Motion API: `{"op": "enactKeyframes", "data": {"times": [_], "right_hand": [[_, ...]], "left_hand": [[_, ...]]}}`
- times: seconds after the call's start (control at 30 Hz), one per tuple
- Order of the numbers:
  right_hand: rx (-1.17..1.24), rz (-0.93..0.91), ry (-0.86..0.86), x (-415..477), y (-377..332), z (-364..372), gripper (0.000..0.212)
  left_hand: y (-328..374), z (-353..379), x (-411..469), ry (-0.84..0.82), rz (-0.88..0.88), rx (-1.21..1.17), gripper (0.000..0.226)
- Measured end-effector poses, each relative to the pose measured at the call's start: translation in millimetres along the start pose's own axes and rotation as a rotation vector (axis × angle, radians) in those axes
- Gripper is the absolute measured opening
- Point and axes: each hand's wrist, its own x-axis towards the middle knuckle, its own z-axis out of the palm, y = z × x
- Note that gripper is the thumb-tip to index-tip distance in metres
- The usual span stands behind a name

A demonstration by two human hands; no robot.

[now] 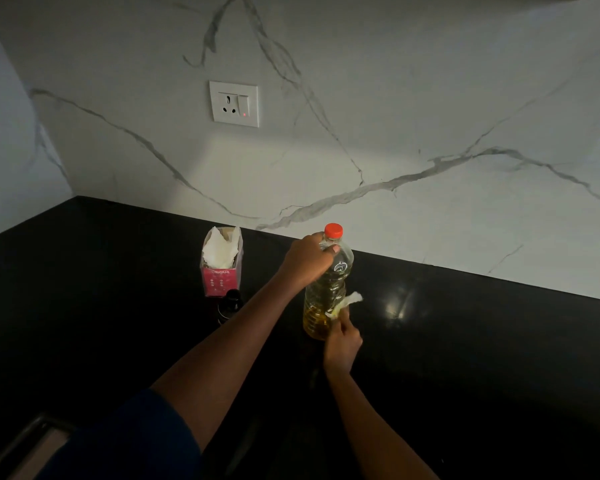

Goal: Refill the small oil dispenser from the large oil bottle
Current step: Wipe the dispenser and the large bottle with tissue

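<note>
The large oil bottle [328,289] stands upright on the black counter [465,341], clear plastic with a red cap and yellow oil in its lower part. My left hand [307,259] grips its shoulder just under the cap. My right hand [342,344] pinches a crumpled white tissue [347,304] against the bottle's lower side. The small oil dispenser [230,304], dark and hard to make out, stands left of the bottle, partly behind my left forearm.
A pink tissue box [221,268] with white tissue sticking out stands behind the dispenser. A white wall socket [234,103] sits on the marble backsplash. A sink edge [25,445] shows at the bottom left.
</note>
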Motion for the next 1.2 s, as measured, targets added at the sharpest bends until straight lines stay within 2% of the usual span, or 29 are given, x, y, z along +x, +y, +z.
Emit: {"op": "enactKeyframes", "data": {"times": [0.13, 0.2, 0.27, 0.43, 0.6, 0.67, 0.83, 0.93, 1.07, 1.2], "right_hand": [[-0.236, 0.137, -0.084, 7.1, 15.3, 0.5, 0.049], [-0.253, 0.172, -0.075, 7.9, 10.0, 2.1, 0.048], [-0.171, 0.113, -0.041, 4.9, 1.2, 3.6, 0.044], [0.25, -0.088, 0.056, -7.2, -48.4, 4.1, 0.029], [0.346, -0.281, 0.127, 1.4, -94.9, 3.1, 0.036], [0.321, -0.301, 0.051, 12.5, -105.8, 0.1, 0.036], [0.26, -0.186, -0.324, 51.5, -125.6, -9.7, 0.038], [0.287, -0.12, -0.376, 52.6, -119.4, -11.1, 0.038], [0.342, -0.056, -0.315, 47.8, -102.8, -8.4, 0.038], [0.348, -0.053, -0.097, 36.9, -99.2, -2.2, 0.034]], "left_hand": [[2.2, 3.8, 0.2, 0.005, 0.004, 0.011, 0.03], [4.0, 3.9, -0.1, 0.014, 0.002, 0.022, 0.032], [5.7, 2.5, -1.0, 0.016, -0.002, 0.034, 0.035], [6.0, -0.7, -1.1, -0.001, -0.002, 0.058, 0.036], [2.3, -4.1, 1.3, -0.048, -0.001, 0.011, 0.036], [1.1, -5.8, 1.6, -0.075, 0.003, -0.023, 0.038], [-0.5, -10.0, 4.9, -0.12, -0.005, -0.081, 0.041], [-3.0, -12.5, 7.0, -0.15, -0.016, -0.121, 0.041], [-6.8, -13.9, 7.7, -0.162, -0.002, -0.118, 0.045], [-10.5, -9.3, 10.4, -0.052, 0.005, -0.117, 0.038]]}}
